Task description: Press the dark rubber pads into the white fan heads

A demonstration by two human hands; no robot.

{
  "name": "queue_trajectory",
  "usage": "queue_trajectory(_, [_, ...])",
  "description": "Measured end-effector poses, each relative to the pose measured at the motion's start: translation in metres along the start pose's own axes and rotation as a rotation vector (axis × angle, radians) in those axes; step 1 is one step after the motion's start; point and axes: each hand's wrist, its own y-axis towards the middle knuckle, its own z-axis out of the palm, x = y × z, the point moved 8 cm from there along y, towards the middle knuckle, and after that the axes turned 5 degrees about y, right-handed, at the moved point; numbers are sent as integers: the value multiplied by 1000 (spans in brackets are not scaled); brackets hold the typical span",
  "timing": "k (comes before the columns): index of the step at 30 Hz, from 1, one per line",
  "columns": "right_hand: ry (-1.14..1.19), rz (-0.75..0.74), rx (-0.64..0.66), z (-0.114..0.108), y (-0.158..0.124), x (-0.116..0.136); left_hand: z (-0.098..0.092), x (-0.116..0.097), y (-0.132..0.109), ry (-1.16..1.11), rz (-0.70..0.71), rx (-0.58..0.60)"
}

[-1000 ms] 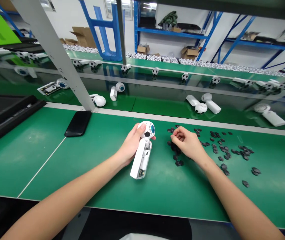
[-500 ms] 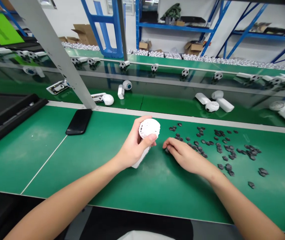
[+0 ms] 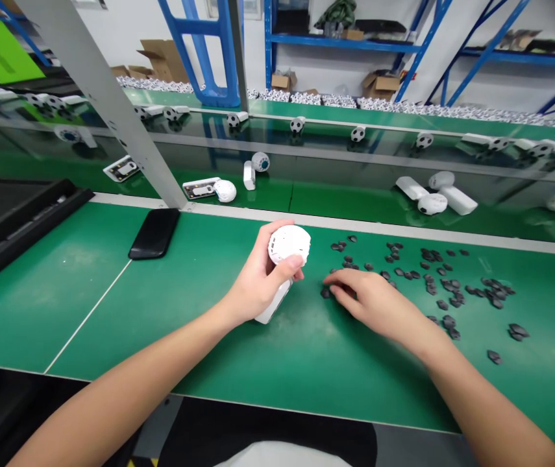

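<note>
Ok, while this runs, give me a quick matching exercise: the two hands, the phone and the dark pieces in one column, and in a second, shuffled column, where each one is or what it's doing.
Things:
1. left hand
2. right hand
3. black phone
4. small dark pieces

Places and states:
A. scattered over the green mat
B. lying flat by the foot of the grey upright post
C. gripping a white round-headed device
D. low over the mat, fingertips beside the pieces

Pairs: 1-C, 2-D, 3-B, 4-A
</note>
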Motion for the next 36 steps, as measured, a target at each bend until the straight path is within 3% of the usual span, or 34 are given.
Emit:
queue_trajectory(5, [-91,-115,78,5,0,4,0,-1,2,-15,1,-2])
queue_trajectory(10, [11,-96,9,3,8,6,-2,-5,-1,-26,71,-21])
queue_trajectory(14, [274,-17,-77,-6,5,12,-4,-19,-11,137,241,-64])
queue_trajectory(17, [610,37,-131,-12,-6,22,1,-29,-18,313,315,-66])
queue_trajectory(20, [950,23,-288,-18,-17,33,11,-37,-22,445,382,-27])
queue_trajectory(23, [1103,-39,-438,-18,-23,40,23,-40,-24,485,440,53])
queue_trajectory(26, [1070,-64,-512,-13,-23,43,31,-38,-26,459,476,112])
queue_trajectory(29, [955,-58,-554,-11,-24,44,34,-36,-26,442,498,98])
queue_trajectory(36, [734,-1,-518,-14,-24,39,39,-30,-20,457,472,58])
